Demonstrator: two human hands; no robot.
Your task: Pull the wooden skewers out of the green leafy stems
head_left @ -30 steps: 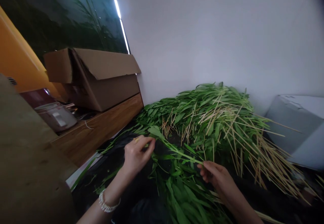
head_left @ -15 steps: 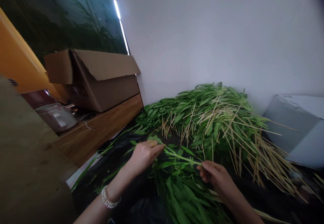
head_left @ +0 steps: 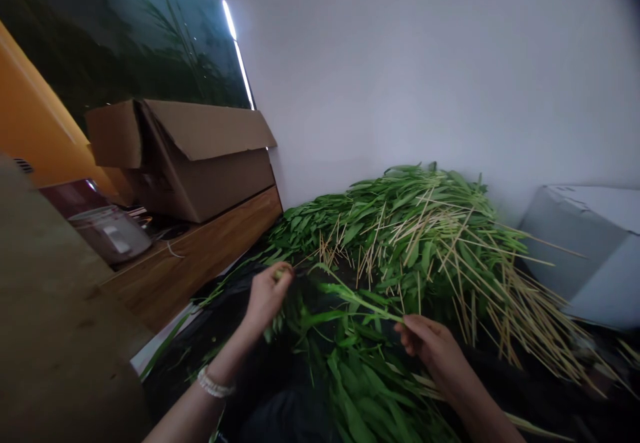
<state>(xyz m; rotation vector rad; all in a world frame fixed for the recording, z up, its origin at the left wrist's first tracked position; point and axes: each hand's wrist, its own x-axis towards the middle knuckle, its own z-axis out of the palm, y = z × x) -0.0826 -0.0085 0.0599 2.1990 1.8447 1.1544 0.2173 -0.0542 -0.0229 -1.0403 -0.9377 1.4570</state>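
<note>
Before the heap of green leafy stalks point(head_left: 425, 229), the right hand point(head_left: 427, 339) pinches a slender green stem point(head_left: 357, 301) pointing toward the left hand point(head_left: 265, 296), itself nipping a small green leaf scrap point(head_left: 279, 273).

I have a single head view, looking forward and down. My left hand point(head_left: 265, 296) and right hand point(head_left: 425, 339) sit near, low in frame. The leaf pile point(head_left: 420, 229) fills the middle, with the wall point(head_left: 400, 83) far behind and a box point(head_left: 200, 163) far left.
</note>
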